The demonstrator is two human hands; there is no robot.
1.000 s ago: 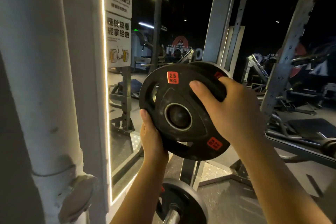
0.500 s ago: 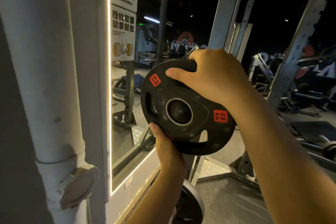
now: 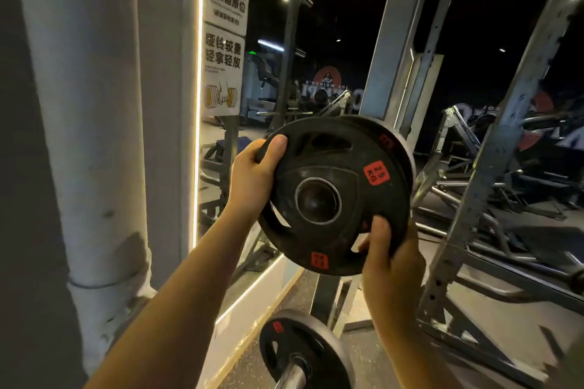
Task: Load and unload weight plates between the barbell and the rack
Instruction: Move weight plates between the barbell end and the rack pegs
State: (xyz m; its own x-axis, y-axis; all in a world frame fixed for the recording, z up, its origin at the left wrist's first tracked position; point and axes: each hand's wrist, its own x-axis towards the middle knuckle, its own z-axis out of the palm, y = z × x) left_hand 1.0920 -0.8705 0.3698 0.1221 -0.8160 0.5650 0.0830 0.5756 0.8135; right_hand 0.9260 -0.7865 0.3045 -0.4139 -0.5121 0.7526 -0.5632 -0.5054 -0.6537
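A black 2.5 kg weight plate [image 3: 331, 174] with red labels hangs upright at chest height, its steel-ringed centre hole facing me. A second black plate [image 3: 399, 148] sits right behind it on the rack. My left hand [image 3: 252, 177] grips the front plate's upper left rim, thumb on the face. My right hand [image 3: 390, 259] holds its lower right rim, fingers through a grip slot. Below, another black plate [image 3: 300, 354] sits on the barbell sleeve [image 3: 292, 377].
A grey rack upright [image 3: 396, 41] rises behind the plates. A lit mirror edge and a white notice sign [image 3: 224, 69] stand to the left, beside a white pipe [image 3: 85, 104]. A perforated steel frame [image 3: 493, 174] and gym machines fill the right.
My left hand has shifted from the plate's bottom to its upper left rim. My right hand has dropped from the top to the lower right. The plate has turned clockwise.
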